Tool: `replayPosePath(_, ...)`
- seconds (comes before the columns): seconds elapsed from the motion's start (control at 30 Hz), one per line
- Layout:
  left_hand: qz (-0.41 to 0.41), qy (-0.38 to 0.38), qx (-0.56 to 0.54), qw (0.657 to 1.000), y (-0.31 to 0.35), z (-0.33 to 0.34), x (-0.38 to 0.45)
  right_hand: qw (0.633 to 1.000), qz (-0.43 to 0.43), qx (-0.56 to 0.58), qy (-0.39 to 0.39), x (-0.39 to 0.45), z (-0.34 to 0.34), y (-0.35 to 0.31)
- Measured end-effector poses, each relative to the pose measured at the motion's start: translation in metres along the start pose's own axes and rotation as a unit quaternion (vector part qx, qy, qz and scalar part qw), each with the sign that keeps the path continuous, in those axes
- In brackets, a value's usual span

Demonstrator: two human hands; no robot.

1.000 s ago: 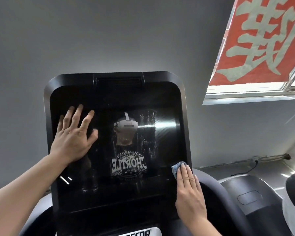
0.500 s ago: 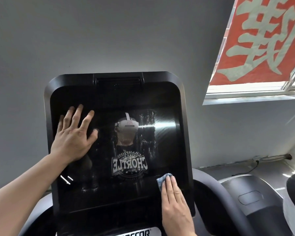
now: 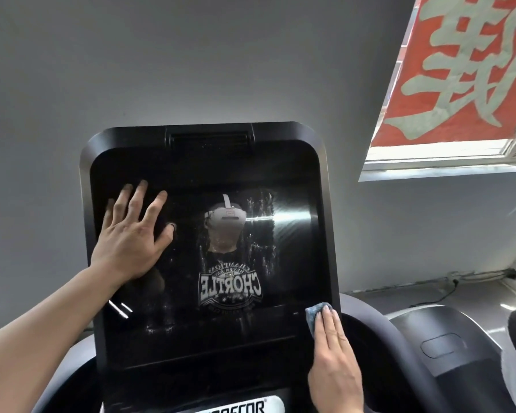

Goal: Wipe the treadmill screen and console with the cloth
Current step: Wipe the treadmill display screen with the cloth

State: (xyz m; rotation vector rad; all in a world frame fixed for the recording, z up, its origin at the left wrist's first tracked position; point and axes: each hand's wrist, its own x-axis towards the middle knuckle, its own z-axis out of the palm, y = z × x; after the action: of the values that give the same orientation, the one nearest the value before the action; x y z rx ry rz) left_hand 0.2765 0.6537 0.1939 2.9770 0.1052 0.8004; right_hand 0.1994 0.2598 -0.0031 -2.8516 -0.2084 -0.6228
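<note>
My left hand (image 3: 131, 236) lies spread flat on the treadmill screen (image 3: 209, 248); my right hand (image 3: 334, 359), fingers straight together, presses the blue cloth (image 3: 314, 315) at its lower right edge.

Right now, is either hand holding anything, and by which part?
The right hand presses the cloth flat under straight fingers; left hand holds nothing.

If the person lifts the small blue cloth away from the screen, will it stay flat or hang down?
The cloth looks bunched and soft under the right hand, so it would probably droop. Being small and thin, it seems light. Flat fingers only press it on the glossy screen, so it may slip free.
</note>
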Motion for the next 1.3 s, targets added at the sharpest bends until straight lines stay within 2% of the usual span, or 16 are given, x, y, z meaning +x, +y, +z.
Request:
replayPosePath(0.07,-0.001,-0.001,-0.002,1.0,0.001,0.001,0.0,1.0,-0.002,-0.002,-0.005,-0.003,0.005,-0.019)
replayPosePath(0.2,0.002,0.0,-0.005,1.0,0.0,0.0,0.001,0.988,-0.134,-0.057,0.054,-0.001,0.014,-0.015)
replayPosePath(0.23,0.003,0.0,-0.005,1.0,-0.001,0.0,0.001,0.987,-0.127,-0.066,0.067,0.004,0.012,-0.003)
replayPosePath(0.33,0.003,0.006,0.0,1.0,0.0,0.002,0.001,0.997,-0.026,-0.044,0.059,0.014,0.006,0.013)
replayPosePath(0.47,0.007,0.012,0.004,1.0,-0.002,0.005,0.001,0.994,-0.074,-0.036,0.067,0.013,0.013,0.003)
replayPosePath(0.57,0.009,0.016,0.004,1.0,-0.002,0.006,0.001,0.991,-0.083,0.052,0.087,0.028,0.006,0.008)
replayPosePath(0.63,0.009,0.019,0.003,1.0,-0.003,0.008,0.001,0.978,-0.103,0.115,0.139,0.051,-0.018,0.005)
replayPosePath(0.73,0.013,0.016,0.01,1.0,-0.005,0.009,0.001,0.969,-0.134,0.15,0.144,0.105,-0.08,-0.018)
replayPosePath(0.83,0.012,0.011,0.017,1.0,-0.006,0.008,0.002,0.967,-0.097,0.177,0.157,0.17,-0.119,-0.046)
replayPosePath(1.0,0.016,0.011,0.014,1.0,-0.009,0.009,0.003,0.981,-0.078,0.137,0.118,0.25,-0.119,-0.071)
replayPosePath(1.13,0.014,0.008,0.02,1.0,-0.01,0.011,0.002,0.993,-0.091,0.048,0.06,0.263,-0.098,-0.096)
replayPosePath(1.3,0.013,0.013,0.018,1.0,-0.009,0.015,0.002,0.994,-0.06,0.044,0.08,0.264,-0.092,-0.107)
